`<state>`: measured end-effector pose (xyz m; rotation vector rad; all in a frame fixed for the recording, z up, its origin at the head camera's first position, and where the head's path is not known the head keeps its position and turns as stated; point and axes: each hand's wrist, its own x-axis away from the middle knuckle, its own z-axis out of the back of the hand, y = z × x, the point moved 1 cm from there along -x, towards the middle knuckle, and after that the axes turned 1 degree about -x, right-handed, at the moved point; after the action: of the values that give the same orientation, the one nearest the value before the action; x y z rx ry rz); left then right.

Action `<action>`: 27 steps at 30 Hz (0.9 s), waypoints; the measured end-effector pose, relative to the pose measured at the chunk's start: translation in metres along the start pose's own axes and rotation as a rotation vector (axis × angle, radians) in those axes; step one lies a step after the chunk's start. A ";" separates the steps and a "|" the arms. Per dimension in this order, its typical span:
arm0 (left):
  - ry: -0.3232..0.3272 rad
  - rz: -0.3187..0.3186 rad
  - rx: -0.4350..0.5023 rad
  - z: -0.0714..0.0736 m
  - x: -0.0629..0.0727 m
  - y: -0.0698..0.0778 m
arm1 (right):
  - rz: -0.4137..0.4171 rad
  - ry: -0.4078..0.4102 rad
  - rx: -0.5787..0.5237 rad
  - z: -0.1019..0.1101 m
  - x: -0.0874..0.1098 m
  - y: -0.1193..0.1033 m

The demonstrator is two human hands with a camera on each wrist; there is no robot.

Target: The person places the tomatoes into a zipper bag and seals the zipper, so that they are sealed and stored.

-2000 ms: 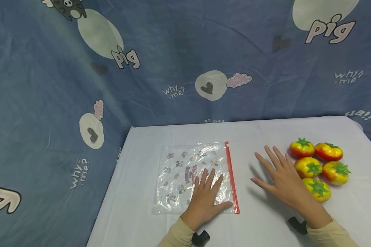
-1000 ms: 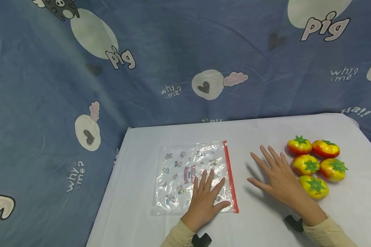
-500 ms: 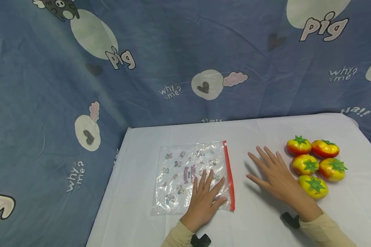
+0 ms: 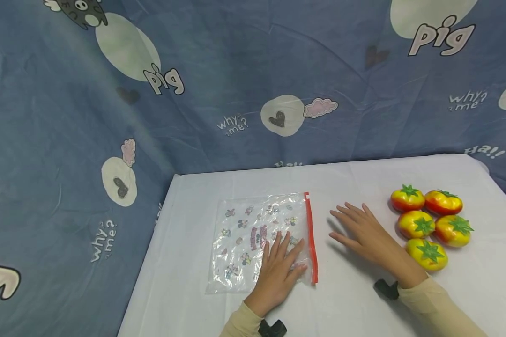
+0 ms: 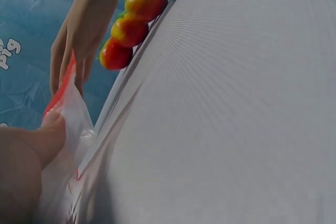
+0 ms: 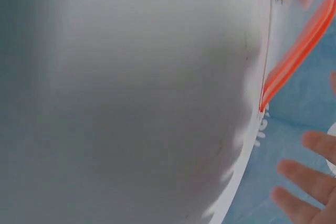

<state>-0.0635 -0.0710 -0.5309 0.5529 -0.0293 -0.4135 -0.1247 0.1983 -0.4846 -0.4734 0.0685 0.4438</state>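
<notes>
A clear zip bag (image 4: 240, 238) with small printed figures and a red zip edge (image 4: 310, 234) lies on the white table. My left hand (image 4: 276, 278) rests on its near right part, fingers spread and fairly straight. In the left wrist view, the thumb (image 5: 51, 135) touches the bag beside the red edge, which stands up off the table. To the right of the bag, my right hand (image 4: 364, 236) is held above the table with relaxed fingers and nothing in it. Several red-and-yellow toy tomatoes (image 4: 416, 224) with green leaf tops sit clustered beyond that hand.
The white cloth-covered table (image 4: 185, 243) meets a blue printed curtain (image 4: 219, 70) at its back and left. Black wrist mounts (image 4: 385, 289) are worn at both sleeves.
My right hand has moved left, closer to the bag. The left thumb has drawn inward, and the near end of the red zip edge has shifted left and lifted.
</notes>
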 end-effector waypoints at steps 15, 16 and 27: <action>0.036 -0.006 0.057 0.003 -0.001 -0.001 | 0.078 -0.065 -0.046 -0.009 -0.047 -0.007; 0.037 -0.007 0.063 0.003 -0.001 0.000 | 0.088 -0.063 -0.049 -0.009 -0.051 -0.007; 0.045 -0.017 0.094 0.004 -0.001 0.002 | 0.110 -0.108 -0.080 -0.020 -0.072 -0.003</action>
<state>-0.0641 -0.0714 -0.5262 0.6552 -0.0006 -0.4171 -0.1882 0.1584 -0.4894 -0.5251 -0.0273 0.5805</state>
